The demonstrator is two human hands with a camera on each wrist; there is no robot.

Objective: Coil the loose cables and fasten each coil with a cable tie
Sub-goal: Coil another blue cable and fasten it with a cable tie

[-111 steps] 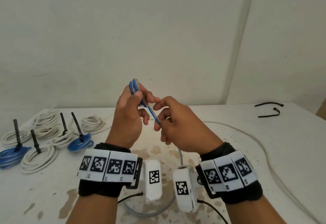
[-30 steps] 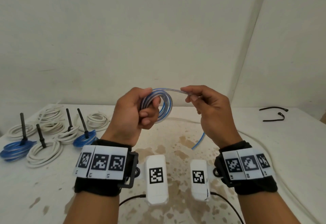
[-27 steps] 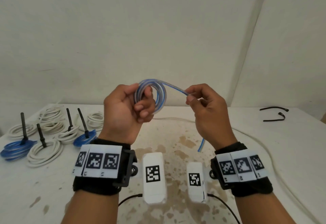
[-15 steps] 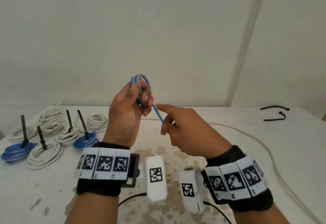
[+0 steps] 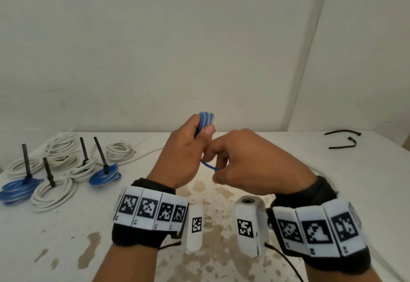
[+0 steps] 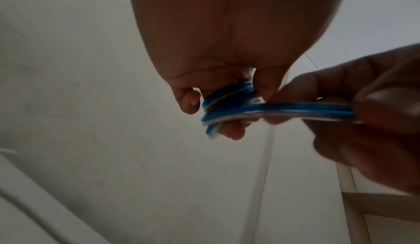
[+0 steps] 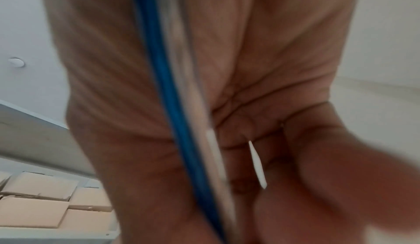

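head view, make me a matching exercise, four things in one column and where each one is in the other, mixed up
Things:
1. blue cable
2. loose black cable ties
3. tied coils
4. right hand

Places:
A. far right of the table
B. left side of the table
C. looped in the left hand
D. pinching the cable's free end

Pairs: 1-C, 2-A, 3-B, 4-D

We see a white table (image 5: 332,193), its top blotched with brownish stains (image 5: 199,221) toward the near edge. Behind the table rises a plain off-white wall (image 5: 155,48); right of it a second wall panel (image 5: 366,59) meets the first along a slanted seam. The light is soft and even.
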